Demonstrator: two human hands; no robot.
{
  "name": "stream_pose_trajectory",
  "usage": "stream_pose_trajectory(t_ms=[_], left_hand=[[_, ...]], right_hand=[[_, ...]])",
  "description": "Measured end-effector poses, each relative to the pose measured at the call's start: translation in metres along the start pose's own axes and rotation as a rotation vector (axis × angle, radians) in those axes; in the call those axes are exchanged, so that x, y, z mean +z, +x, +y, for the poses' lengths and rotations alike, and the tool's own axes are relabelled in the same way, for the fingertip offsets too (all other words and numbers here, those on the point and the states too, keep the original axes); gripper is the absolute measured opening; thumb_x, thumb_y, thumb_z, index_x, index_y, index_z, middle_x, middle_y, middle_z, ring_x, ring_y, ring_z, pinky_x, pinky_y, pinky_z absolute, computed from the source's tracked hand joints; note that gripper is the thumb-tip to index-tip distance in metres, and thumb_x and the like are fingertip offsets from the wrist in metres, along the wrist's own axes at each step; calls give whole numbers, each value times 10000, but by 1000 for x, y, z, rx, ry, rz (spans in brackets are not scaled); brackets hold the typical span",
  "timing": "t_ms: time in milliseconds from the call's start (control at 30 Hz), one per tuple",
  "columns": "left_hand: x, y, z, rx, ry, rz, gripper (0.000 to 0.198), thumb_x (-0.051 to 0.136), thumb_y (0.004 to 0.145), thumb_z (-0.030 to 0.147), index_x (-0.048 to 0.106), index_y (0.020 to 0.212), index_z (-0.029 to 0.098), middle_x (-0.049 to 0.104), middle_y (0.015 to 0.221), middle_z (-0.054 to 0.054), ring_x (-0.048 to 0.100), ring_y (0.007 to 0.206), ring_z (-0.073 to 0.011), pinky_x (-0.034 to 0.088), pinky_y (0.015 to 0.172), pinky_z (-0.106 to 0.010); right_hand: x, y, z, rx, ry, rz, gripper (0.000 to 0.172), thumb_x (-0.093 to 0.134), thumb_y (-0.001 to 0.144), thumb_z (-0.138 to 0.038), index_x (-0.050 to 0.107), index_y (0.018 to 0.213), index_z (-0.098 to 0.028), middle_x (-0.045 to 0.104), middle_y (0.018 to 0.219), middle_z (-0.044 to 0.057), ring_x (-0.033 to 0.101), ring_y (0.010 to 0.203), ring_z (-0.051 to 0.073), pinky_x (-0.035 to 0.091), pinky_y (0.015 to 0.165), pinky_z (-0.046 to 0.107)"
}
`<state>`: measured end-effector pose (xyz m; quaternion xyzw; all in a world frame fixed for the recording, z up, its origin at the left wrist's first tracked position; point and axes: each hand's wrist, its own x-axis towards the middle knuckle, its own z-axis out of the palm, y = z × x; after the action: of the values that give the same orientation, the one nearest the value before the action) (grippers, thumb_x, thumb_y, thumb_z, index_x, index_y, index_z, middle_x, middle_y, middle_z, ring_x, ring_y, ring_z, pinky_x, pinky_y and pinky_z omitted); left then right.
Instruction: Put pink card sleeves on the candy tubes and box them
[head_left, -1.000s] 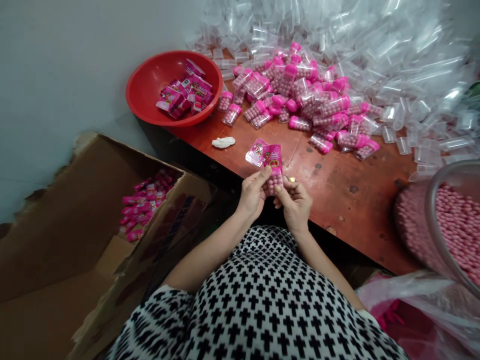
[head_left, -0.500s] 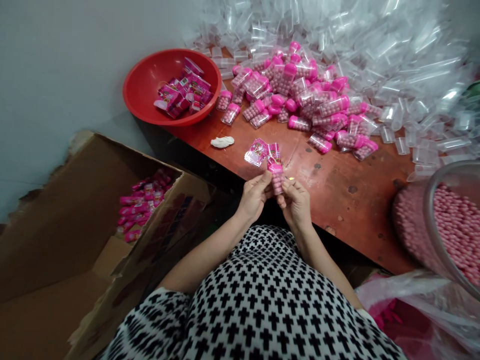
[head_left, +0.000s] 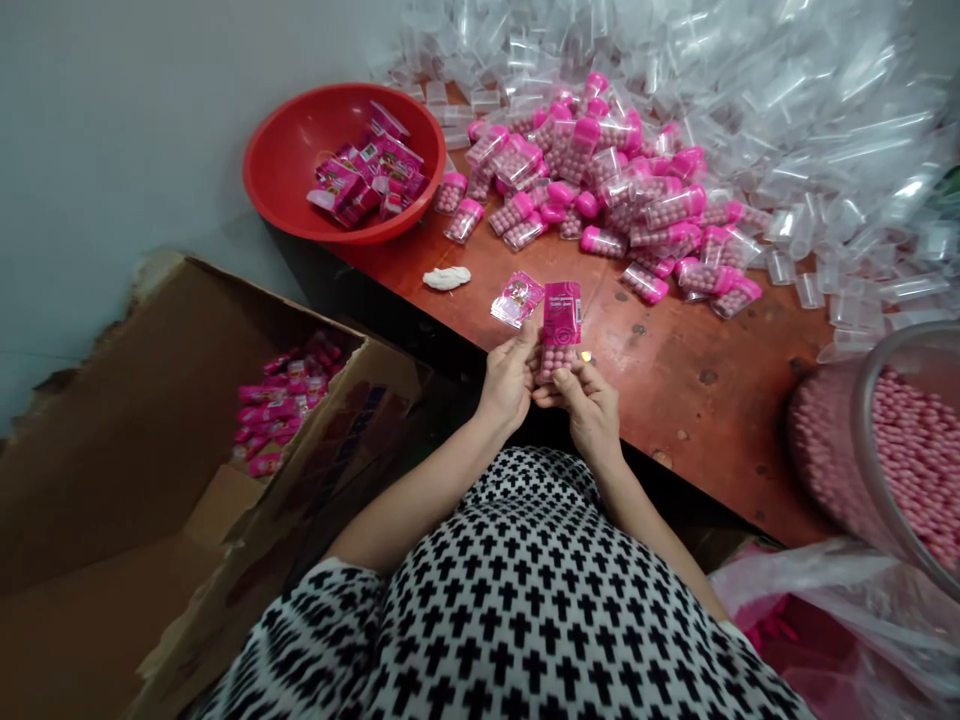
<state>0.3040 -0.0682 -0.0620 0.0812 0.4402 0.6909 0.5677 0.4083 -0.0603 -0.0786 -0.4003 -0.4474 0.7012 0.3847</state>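
Observation:
Both my hands hold one small clear candy tube (head_left: 559, 335) filled with pink balls, a pink label wrapped round its upper half. My left hand (head_left: 508, 378) pinches its left side. My right hand (head_left: 589, 402) grips its lower end from below and the right. The tube stands upright over the near edge of the red-brown table (head_left: 675, 370). A loose pink label (head_left: 516, 298) lies on the table just left of the tube.
A red bowl (head_left: 300, 150) of pink labels sits at the table's far left. A heap of filled pink-capped tubes (head_left: 600, 190) lies behind, with empty clear tubes (head_left: 787, 110) beyond. A jar of pink balls (head_left: 900, 450) is at right. A cardboard box (head_left: 187, 450) holds labelled tubes at left.
The tube has been turned so its labelled face points at me and lifted slightly. My fingers have shifted lower on the tube.

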Motion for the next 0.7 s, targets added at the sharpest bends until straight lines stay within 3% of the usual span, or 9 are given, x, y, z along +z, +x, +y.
stream_pose_trajectory(t_ms=[67,200,433,700], left_hand=[[-2,0,0,6,47,10,543,759,614,653,623,661,130,638,615,-39,589,536,-104,417,451,-185],[-5,4,-4,24,120,15,473,845,573,530,619,598,115,610,565,-19,529,488,-65,407,455,-164],[-5,9,-2,-75,125,-42,361,851,606,398,690,677,83,626,599,-35,523,477,-54,371,412,-147],[2,-18,1,-201,197,-112,376,820,586,414,691,729,91,424,418,77,299,275,-28,189,273,-188]], right_hand=[[1,1,1,30,30,-6,309,745,744,-462,644,850,-190,682,684,-24,658,535,123,608,525,269],[4,1,1,10,8,-2,332,756,727,-465,644,873,-188,684,677,-34,639,504,102,595,504,243],[5,-4,0,-60,-97,13,324,721,766,-445,652,948,-186,699,700,-26,630,494,94,590,513,240],[9,-16,2,-77,-61,71,244,711,775,-399,613,757,-176,624,520,-58,573,404,86,515,428,200]])
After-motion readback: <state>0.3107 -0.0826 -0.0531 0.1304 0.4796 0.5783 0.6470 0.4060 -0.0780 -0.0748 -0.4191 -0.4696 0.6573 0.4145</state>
